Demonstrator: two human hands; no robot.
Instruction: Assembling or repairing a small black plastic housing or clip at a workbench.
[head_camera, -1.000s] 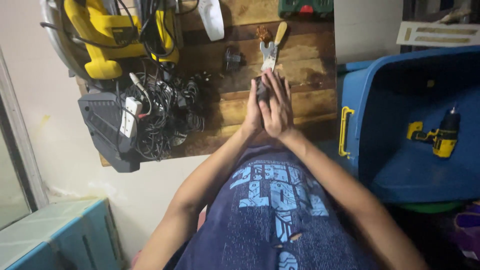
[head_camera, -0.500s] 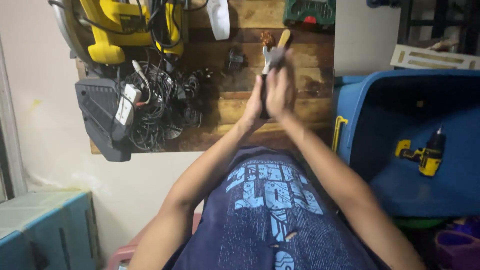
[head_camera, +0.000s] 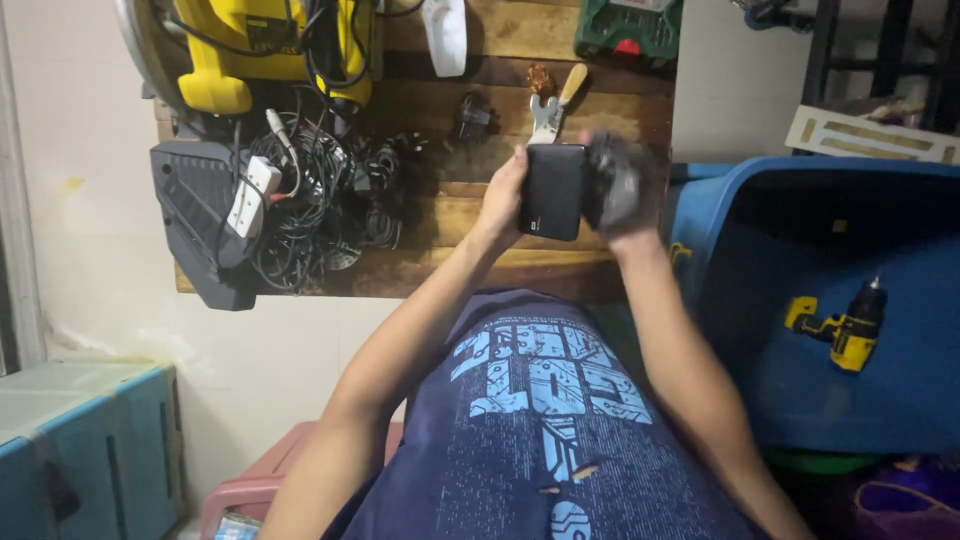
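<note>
Hands meet at upper centre of the frame: left hand (head_camera: 503, 197) grips a flat black rectangular case (head_camera: 552, 191) by its edge, while the blurred right hand (head_camera: 618, 190) closes around a dark grey wad (head_camera: 608, 180), apparently wiping it over the wooden bench (head_camera: 480, 225).
</note>
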